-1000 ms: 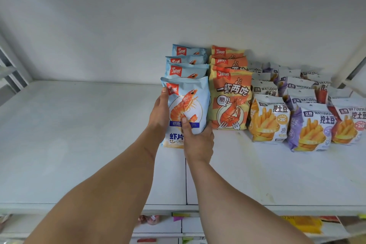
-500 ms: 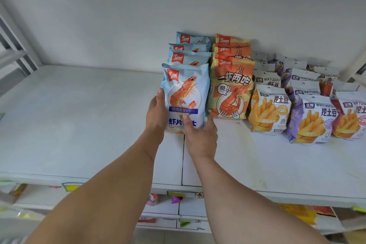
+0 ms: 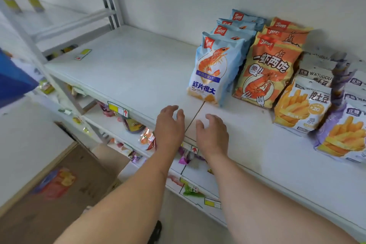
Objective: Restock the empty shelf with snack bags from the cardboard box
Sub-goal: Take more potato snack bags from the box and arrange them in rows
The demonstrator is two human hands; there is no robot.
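White shelf [image 3: 138,69], head view: blue bag [image 3: 214,69] stands upright at the front of its row, just beside the orange bag [image 3: 267,71]. Left hand [image 3: 169,127] and right hand [image 3: 213,134] hover nearer the shelf edge, apart from the bag, fingers loosely spread, holding nothing.

Just beyond your fingers [image 3: 174,111] stands a pale blue bag [image 3: 214,69] printed with an orange prawn, a red logo patch and dark blue lettering. To its right you see an orange bag [image 3: 265,73] with a red prawn on a white plate, then white and purple bags [image 3: 303,105] showing golden fries. The shelf [image 3: 128,69] beneath them is plain white.
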